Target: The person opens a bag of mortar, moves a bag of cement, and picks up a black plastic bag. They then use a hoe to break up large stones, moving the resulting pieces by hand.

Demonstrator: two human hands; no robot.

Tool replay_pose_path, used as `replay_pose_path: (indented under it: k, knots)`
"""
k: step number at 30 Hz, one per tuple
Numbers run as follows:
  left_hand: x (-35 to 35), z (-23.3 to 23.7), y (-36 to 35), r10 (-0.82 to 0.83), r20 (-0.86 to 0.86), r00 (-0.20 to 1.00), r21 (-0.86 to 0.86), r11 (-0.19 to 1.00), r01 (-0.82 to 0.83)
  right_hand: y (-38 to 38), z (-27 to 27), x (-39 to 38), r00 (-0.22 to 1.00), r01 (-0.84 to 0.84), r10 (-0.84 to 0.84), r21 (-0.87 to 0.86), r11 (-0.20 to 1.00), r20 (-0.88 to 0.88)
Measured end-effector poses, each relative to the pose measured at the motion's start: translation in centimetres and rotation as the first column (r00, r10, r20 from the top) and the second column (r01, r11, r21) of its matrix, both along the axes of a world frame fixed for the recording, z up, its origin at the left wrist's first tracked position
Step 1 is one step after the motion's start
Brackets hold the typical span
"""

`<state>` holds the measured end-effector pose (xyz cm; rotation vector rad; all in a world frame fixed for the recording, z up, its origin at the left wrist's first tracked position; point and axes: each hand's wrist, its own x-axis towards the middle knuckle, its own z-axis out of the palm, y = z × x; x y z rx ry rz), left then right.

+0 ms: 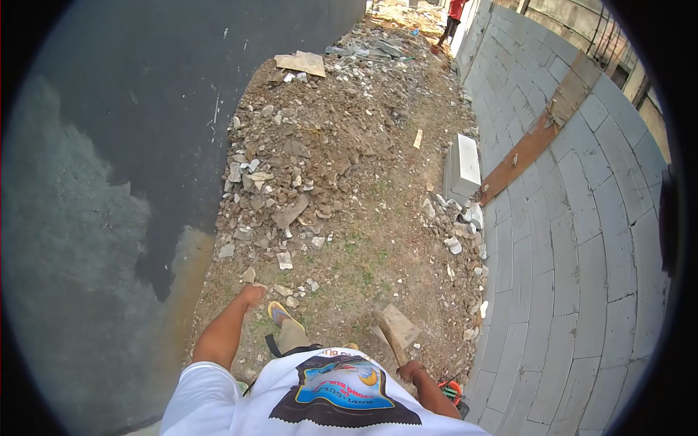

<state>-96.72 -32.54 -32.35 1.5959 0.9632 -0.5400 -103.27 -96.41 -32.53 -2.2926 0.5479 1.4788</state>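
Observation:
My right hand (411, 370) grips a wooden handle (390, 336) low in front of my body. The handle points forward and slightly left, over the ground. A flat, pale tan slab (402, 323) shows right beside and behind its far end. My left hand (253, 294) hangs out to the left with its fingers curled in, and nothing shows in it. Close beyond that hand lies a small stone (249, 275). My sandalled foot (279, 313) is just to the right of it.
A mound of soil and rubble (313, 138) runs along the dark wall (167, 109) on the left. Light blocks (464, 168) stand by the grey block wall (574, 240) on the right, near a brown board (523, 158). A person (452, 20) stands far ahead. Something orange (452, 391) is partly hidden by my right arm.

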Motion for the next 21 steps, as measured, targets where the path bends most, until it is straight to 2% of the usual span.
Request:
replay_pose_path:
  k: [1,2,3,4,5,6,8,10,11,12,13,15,16,18,20,21]
  knots:
    - [1.8,0.4,-2.5,-0.080,0.008,0.997,-0.102,0.992,0.080,0.9,3.2,2.2,0.992,-0.066,0.069,-0.026,0.997,0.106]
    - [3.6,0.6,-4.9,-0.160,0.026,0.987,-0.205,0.965,0.162,2.9,7.6,4.5,0.992,-0.008,0.004,0.028,1.000,0.128]
    - [5.6,0.5,-6.9,-0.307,0.016,0.952,-0.342,0.893,0.294,4.7,9.5,6.1,0.993,-0.028,0.027,0.014,1.000,0.118]
    - [7.1,4.6,-10.3,-0.396,-0.045,0.917,-0.381,0.856,0.351,6.5,11.0,7.4,0.975,0.001,-0.024,0.105,0.995,0.222]
    - [8.4,3.4,-12.3,-0.510,-0.004,0.860,-0.486,0.753,0.444,8.2,12.0,8.5,0.944,0.018,-0.082,0.198,0.980,0.319]
    - [9.5,4.4,-14.9,-0.527,0.026,0.849,-0.566,0.692,0.447,10.3,12.6,9.4,0.948,-0.001,-0.057,0.181,0.984,0.314]
    - [11.0,6.4,-19.1,-0.443,0.007,0.897,-0.712,0.627,0.315,16.0,13.2,10.6,0.898,0.191,-0.333,0.427,0.884,0.288]
    - [11.7,6.5,-21.5,-0.119,0.028,0.993,-0.764,0.638,0.098,24.1,15.6,11.1,0.843,0.262,-0.478,0.589,0.765,0.246]
    - [12.1,6.3,-21.3,-0.105,0.004,0.995,-0.776,0.627,0.069,28.0,16.1,11.0,0.831,0.285,-0.518,0.643,0.711,0.204]
    - [12.7,7.1,-20.2,0.121,0.019,0.993,-0.698,0.712,-0.073,31.4,16.4,11.1,0.815,0.310,-0.557,0.694,0.650,0.158]
    - [13.2,8.3,-18.6,0.333,0.056,0.941,-0.611,0.757,-0.232,34.1,16.6,11.4,0.826,0.319,-0.545,0.677,0.663,0.145]
    - [13.7,10.9,-13.1,0.398,0.173,0.901,-0.455,0.844,-0.285,38.2,16.9,12.8,0.913,0.162,-0.385,0.742,0.651,0.139]
    - [14.2,12.2,-9.7,0.383,0.211,0.900,-0.436,0.860,-0.264,39.5,16.7,14.2,0.920,0.157,-0.369,0.737,0.657,0.133]
    - [14.2,13.1,-3.3,0.373,0.229,0.899,-0.416,0.873,-0.255,41.3,15.4,16.6,0.935,0.355,-0.218,0.780,0.515,-0.280]
    - [13.4,12.8,2.0,0.301,0.249,0.921,-0.450,0.877,-0.165,44.8,14.3,19.6,0.925,0.379,-0.234,0.758,0.531,-0.299]
    - [12.3,12.9,3.7,0.313,0.239,0.919,-0.455,0.872,-0.179,46.9,14.0,21.4,0.916,0.399,-0.263,0.743,0.538,-0.302]
